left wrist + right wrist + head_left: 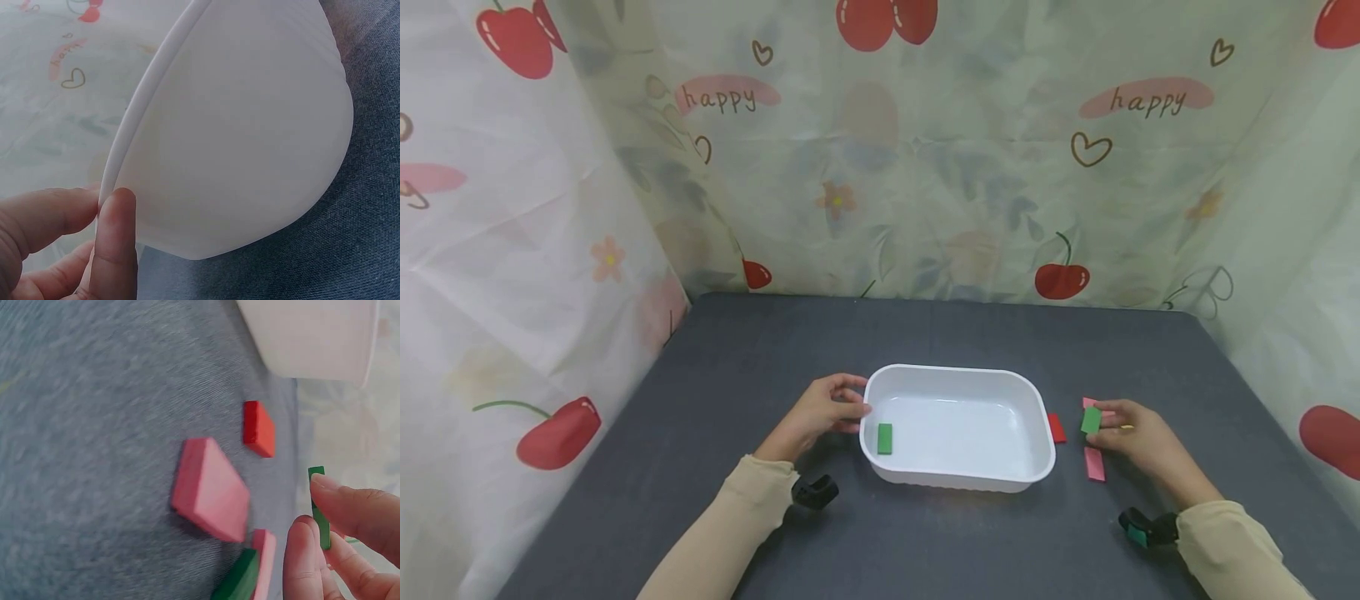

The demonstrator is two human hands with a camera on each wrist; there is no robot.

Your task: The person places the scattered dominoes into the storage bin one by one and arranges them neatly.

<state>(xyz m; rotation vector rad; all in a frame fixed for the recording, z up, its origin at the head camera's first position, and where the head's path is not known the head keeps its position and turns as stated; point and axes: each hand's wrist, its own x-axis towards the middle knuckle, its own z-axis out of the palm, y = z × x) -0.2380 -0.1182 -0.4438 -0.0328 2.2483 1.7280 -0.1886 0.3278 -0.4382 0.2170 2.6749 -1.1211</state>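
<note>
Your right hand (1138, 429) pinches the green block (1091, 420); the white tub (955, 375) sits just left of it, left hand (823, 410) gripping its rim.

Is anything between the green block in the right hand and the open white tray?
Nothing visible blocks it. The right hand pinches the green block above the table, right of the white tray. A red block lies flat by the tray's right rim, too low to obstruct.

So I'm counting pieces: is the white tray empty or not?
Not empty: one green block lies inside the white tray, near its left wall.
</note>
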